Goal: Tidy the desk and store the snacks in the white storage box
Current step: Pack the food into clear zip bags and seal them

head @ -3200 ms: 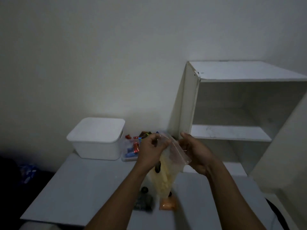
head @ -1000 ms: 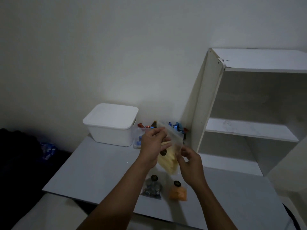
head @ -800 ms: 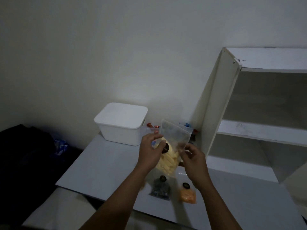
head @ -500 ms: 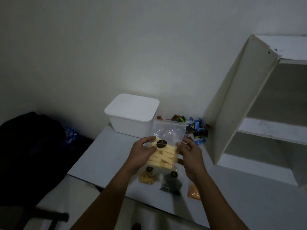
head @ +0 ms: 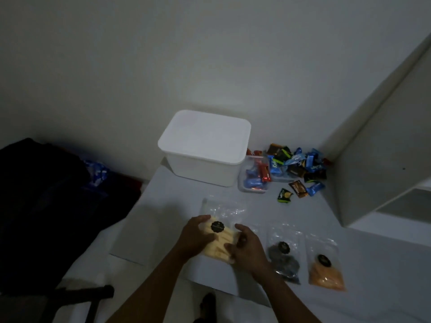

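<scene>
Both hands grasp the yellow snack bag (head: 222,243) on the worktop (head: 373,264)
Left hand (head: 194,238), right hand (head: 248,249); white storage box (head: 205,145), lidded, at 12 o'clock

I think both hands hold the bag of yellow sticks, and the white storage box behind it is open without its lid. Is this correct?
Not fully. In the head view the white storage box has its lid on. Left hand and right hand do hold the bag of yellow sticks.
</scene>
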### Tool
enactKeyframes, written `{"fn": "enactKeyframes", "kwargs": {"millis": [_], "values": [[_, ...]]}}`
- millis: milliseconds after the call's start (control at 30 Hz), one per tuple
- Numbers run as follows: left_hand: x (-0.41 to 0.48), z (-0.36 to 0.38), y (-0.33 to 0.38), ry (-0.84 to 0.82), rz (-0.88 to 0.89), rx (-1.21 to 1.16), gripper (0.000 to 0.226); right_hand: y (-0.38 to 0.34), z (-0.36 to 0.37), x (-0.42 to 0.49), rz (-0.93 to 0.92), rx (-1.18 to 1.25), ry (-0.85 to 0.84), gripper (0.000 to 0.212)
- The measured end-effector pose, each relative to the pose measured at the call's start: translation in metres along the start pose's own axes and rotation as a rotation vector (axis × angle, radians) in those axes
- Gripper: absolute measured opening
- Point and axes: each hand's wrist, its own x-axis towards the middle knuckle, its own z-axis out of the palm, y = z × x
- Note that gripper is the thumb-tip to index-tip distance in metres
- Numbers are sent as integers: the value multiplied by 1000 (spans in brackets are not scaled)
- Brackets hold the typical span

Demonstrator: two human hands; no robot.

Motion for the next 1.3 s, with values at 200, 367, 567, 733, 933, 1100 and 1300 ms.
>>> {"fn": "enactKeyframes", "kwargs": {"millis": [200,367,567,733,933,1100,1300], "values": [[29,3,-43,7,-58,78,63,24,32,25,51,-76,23,38],[42,4,-61,7,-55,156,63,27,46,34,83,-174,64,40],[46,0,-63,-61,-30,221,72,21,53,42,136,-244,38,35],[52,-5,-66,-74,-35,256,71,17,62,42,54,-255,36,24],[57,-9,-51,-91,-61,249,68,24,53,52,92,-280,27,18],[66,-24,-14,-2,114,257,60,-2,33,63,56,-283,167,32],[103,-40,60,317,585,396,36,-62,-16,107,-83,-136,306,46]]}}
